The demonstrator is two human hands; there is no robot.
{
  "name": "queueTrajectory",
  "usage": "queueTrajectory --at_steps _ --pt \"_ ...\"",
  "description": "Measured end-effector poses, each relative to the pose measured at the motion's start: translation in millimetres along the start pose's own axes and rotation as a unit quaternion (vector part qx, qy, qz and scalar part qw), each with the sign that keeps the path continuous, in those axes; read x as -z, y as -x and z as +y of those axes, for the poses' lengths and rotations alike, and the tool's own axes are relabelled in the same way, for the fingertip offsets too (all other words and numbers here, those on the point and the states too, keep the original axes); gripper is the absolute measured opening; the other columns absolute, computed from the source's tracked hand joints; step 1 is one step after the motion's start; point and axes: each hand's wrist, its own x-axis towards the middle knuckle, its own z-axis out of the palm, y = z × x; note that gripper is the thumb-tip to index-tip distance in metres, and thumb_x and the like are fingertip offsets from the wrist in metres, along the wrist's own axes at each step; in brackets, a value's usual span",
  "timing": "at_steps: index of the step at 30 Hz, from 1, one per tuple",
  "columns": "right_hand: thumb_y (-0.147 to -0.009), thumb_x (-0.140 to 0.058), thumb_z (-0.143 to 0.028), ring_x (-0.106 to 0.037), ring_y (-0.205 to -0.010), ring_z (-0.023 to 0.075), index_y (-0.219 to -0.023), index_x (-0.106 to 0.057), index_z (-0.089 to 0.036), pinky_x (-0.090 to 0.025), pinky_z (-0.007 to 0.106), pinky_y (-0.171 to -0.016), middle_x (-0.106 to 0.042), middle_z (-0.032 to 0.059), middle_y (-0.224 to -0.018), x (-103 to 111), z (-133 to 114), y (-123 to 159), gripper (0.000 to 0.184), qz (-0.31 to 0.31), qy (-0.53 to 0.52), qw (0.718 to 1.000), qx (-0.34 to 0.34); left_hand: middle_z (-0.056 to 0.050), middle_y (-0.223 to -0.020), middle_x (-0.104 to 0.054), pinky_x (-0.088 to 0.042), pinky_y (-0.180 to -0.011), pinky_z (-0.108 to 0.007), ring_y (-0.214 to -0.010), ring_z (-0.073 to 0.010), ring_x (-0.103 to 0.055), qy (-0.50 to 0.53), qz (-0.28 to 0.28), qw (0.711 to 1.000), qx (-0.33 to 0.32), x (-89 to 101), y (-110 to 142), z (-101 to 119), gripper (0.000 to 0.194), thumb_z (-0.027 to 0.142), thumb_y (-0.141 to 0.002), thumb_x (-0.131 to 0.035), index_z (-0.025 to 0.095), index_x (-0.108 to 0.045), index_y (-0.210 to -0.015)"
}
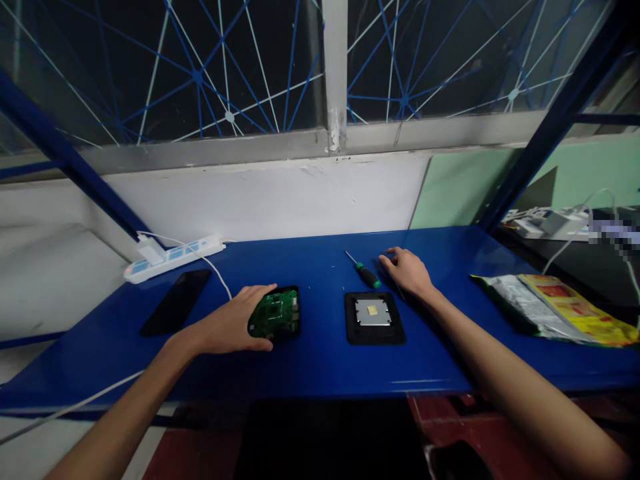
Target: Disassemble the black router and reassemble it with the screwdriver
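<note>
A black case half with a green circuit board (278,312) lies on the blue table (320,363). My left hand (231,325) grips its left edge, thumb in front and fingers over the back. A second black case half with a silver metal plate (374,317) lies to the right. Behind it rests a green-handled screwdriver (364,271). My right hand (407,270) lies on the table just right of the screwdriver, fingers stretched toward the handle, holding nothing.
A white power strip (173,258) with a plugged charger and cable sits at the back left, a black phone (176,301) in front of it. A silver and yellow foil bag (553,307) lies at the right. Wall and window rise behind the table.
</note>
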Motion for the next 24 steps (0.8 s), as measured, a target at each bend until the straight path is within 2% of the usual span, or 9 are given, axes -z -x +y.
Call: queueTrajectory --at_steps 2,7,14,16,20,24 --pt "-0.096 -0.052 -0.048 -0.069 -0.096 0.0244 -0.121 -0.067 -0.017 -0.049 0.032 -0.082 -0.073 0.0122 -0.105 -0.1 -0.1 0.5 0.042 0.005 0.000 1.000 -0.002 -0.017 -0.159 -0.036 -0.038 -0.114 -0.060 -0.144 -0.0408 -0.038 -0.002 -0.010 1.000 -0.006 -5.9 1.3 6.4 0.111 0.063 -0.069 -0.078 0.024 -0.023 -0.157" --pt "-0.096 -0.051 -0.047 -0.067 -0.100 0.0256 -0.120 -0.068 -0.019 -0.049 0.034 -0.083 -0.068 0.0139 -0.112 1.8 -1.5 2.7 0.041 0.024 -0.004 1.000 -0.009 -0.016 -0.163 -0.026 -0.036 -0.117 -0.058 -0.146 -0.0395 -0.035 -0.001 0.007 0.999 -0.035 -26.0 -2.6 23.7 0.110 0.066 -0.074 -0.074 0.026 -0.017 -0.159" --pt "-0.096 -0.050 -0.048 -0.066 -0.101 0.0257 -0.117 -0.070 -0.019 -0.050 0.036 -0.085 -0.067 0.0128 -0.107 2.9 -0.6 2.5 0.041 0.041 -0.011 0.999 -0.005 -0.019 -0.159 -0.032 -0.031 -0.117 -0.063 -0.146 -0.0442 -0.031 0.016 0.024 0.997 -0.073 -37.7 -28.4 48.3 0.115 0.069 -0.070 -0.075 0.020 -0.021 -0.158" --pt "-0.096 -0.051 -0.047 -0.066 -0.101 0.0251 -0.116 -0.070 -0.019 -0.050 0.035 -0.085 -0.067 0.0122 -0.105 2.2 0.2 2.2 0.040 0.044 -0.014 0.999 -0.001 -0.019 -0.156 -0.037 -0.033 -0.116 -0.063 -0.143 -0.0434 -0.034 0.022 0.042 0.994 -0.098 -38.3 -35.6 52.4 0.113 0.068 -0.069 -0.076 0.021 -0.023 -0.158" --pt "-0.096 -0.052 -0.045 -0.067 -0.098 0.0257 -0.114 -0.070 -0.017 -0.051 0.037 -0.086 -0.066 0.0128 -0.105 1.7 0.9 2.5 0.038 0.055 -0.016 0.998 0.006 -0.018 -0.152 -0.040 -0.037 -0.112 -0.064 -0.140 -0.0436 -0.039 0.031 0.048 0.991 -0.120 -37.6 -43.9 54.8 0.114 0.071 -0.069 -0.074 0.023 -0.022 -0.159" --pt "-0.095 -0.054 -0.045 -0.066 -0.100 0.0283 -0.118 -0.069 -0.016 -0.051 0.042 -0.090 -0.064 0.0160 -0.112 6.9 -3.2 5.4 0.040 0.081 -0.017 0.996 0.022 -0.018 -0.154 -0.039 -0.035 -0.114 -0.065 -0.141 -0.0447 -0.036 0.029 0.042 0.991 -0.122 -39.4 -47.4 51.4 0.115 0.073 -0.069 -0.073 0.022 -0.024 -0.159"
